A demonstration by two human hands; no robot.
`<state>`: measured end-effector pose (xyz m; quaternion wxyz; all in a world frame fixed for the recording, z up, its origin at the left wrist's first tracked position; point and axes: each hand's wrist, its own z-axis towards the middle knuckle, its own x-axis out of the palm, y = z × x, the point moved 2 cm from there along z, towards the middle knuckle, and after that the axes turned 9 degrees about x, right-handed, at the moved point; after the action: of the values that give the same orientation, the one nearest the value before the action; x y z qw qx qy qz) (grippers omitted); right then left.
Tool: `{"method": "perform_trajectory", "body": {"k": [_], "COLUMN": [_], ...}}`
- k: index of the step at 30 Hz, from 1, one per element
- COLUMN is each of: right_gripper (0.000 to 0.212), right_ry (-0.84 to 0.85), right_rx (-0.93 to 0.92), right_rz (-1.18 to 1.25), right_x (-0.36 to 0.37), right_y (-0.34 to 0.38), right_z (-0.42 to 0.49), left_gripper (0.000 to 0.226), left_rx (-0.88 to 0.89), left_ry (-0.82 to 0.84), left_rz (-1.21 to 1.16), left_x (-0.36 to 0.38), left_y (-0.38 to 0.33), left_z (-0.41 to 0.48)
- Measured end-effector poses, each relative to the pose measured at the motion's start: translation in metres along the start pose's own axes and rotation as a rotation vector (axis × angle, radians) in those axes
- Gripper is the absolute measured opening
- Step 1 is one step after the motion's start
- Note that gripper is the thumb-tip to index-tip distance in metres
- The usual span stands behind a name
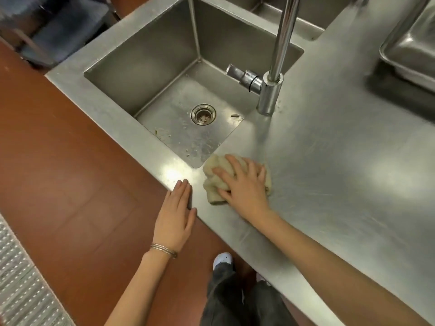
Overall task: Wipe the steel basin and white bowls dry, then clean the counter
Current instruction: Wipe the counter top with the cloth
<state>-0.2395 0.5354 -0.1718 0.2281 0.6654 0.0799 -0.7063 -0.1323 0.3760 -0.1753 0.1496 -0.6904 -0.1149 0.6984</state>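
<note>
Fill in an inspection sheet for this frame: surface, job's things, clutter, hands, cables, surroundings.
Surface: steel counter, streaked, with glare near the sink's corner.
Job's things: cloth bunched on the counter by the sink; basin far right, partly cut off; no white bowls seen.
Clutter: scraps on the sink floor and in the drain.
Hands: right hand presses the cloth; left hand, fingers straight, rests at the counter edge.
Cables: nothing seen.
Surroundings: faucet, red-brown floor, studded mat.
</note>
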Motion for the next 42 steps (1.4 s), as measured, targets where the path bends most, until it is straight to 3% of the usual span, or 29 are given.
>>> {"method": "perform_trajectory", "body": {"k": [3, 5, 7, 9, 11, 12, 15, 17, 19, 20, 21, 24, 25, 26, 28, 31, 34, 36, 40, 42], "right_gripper": [0.048, 0.053, 0.054, 0.048, 0.042, 0.042, 0.046, 0.049, 0.048, 0.050, 0.051, 0.046, 0.044, 0.043, 0.044, 0.050, 0.049, 0.049, 0.049, 0.048], "right_ry": [-0.043, -0.063, -0.072, -0.093, -0.112, -0.126, -0.066, -0.008, 0.026, -0.010, -0.045, -0.153, -0.153, -0.169, -0.170, -0.053, -0.043, -0.066, -0.134, -0.147], "right_rx": [-0.325, -0.424, -0.213, 0.286, 0.561, 0.537, 0.116, -0.239, -0.450, -0.420, -0.274, 0.534, 0.726, 0.796, 0.608, 0.131, -0.028, 0.053, 0.642, 0.735], "right_rz": [-0.001, -0.099, -0.158, -0.086, -0.003, 0.009, -0.015, 0.030, -0.039, -0.106, -0.149, -0.106, -0.079, -0.068, -0.079, -0.139, -0.134, -0.187, -0.178, -0.156], "right_x": [-0.011, -0.021, -0.021, -0.016, -0.004, 0.001, 0.011, 0.005, -0.006, -0.013, -0.020, -0.033, -0.030, -0.026, -0.018, -0.018, -0.035, -0.037, -0.039, -0.037], "right_y": [-0.042, -0.078, -0.082, -0.051, 0.001, 0.025, 0.056, 0.031, -0.023, -0.054, -0.083, -0.113, -0.097, -0.077, -0.039, -0.034, -0.087, -0.114, -0.123, -0.099], "right_z": [-0.055, -0.054, -0.025, 0.008, 0.016, 0.011, -0.041, -0.071, -0.081, -0.076, -0.066, -0.031, -0.028, -0.033, -0.067, -0.158, -0.175, -0.147, -0.098, -0.132], "left_gripper": [0.056, 0.057, 0.055, 0.054, 0.056, 0.057, 0.059, 0.057, 0.052, 0.052, 0.051, 0.052, 0.053, 0.055, 0.059, 0.059, 0.056, 0.057, 0.060, 0.061], "left_rx": [0.032, 0.045, 0.072, 0.109, 0.104, 0.083, 0.054, 0.065, 0.101, 0.133, 0.179, 0.265, 0.263, 0.252, 0.227, 0.233, 0.330, 0.404, 0.409, 0.377], "left_ry": [0.033, 0.052, 0.057, 0.039, -0.006, -0.042, -0.117, -0.104, -0.062, -0.039, -0.018, 0.023, 0.027, 0.027, 0.017, -0.004, 0.067, 0.126, 0.173, 0.174], "left_rz": [0.030, 0.028, 0.009, -0.029, -0.116, -0.156, -0.152, -0.122, -0.103, -0.100, -0.094, -0.077, -0.083, -0.093, -0.117, -0.135, -0.092, -0.028, 0.029, 0.043], "left_x": [-0.004, -0.004, -0.005, -0.008, -0.013, -0.017, -0.022, -0.020, -0.016, -0.013, -0.010, 0.004, 0.009, 0.013, 0.017, 0.023, 0.033, 0.044, 0.060, 0.064], "left_y": [0.008, 0.009, 0.010, 0.016, 0.025, 0.031, 0.045, 0.044, 0.034, 0.026, 0.018, -0.009, -0.018, -0.027, -0.042, -0.059, -0.077, -0.093, -0.114, -0.117], "left_z": [0.000, 0.000, 0.000, 0.000, 0.002, 0.004, 0.011, 0.016, 0.019, 0.020, 0.021, 0.029, 0.033, 0.038, 0.048, 0.060, 0.063, 0.061, 0.065, 0.068]}}
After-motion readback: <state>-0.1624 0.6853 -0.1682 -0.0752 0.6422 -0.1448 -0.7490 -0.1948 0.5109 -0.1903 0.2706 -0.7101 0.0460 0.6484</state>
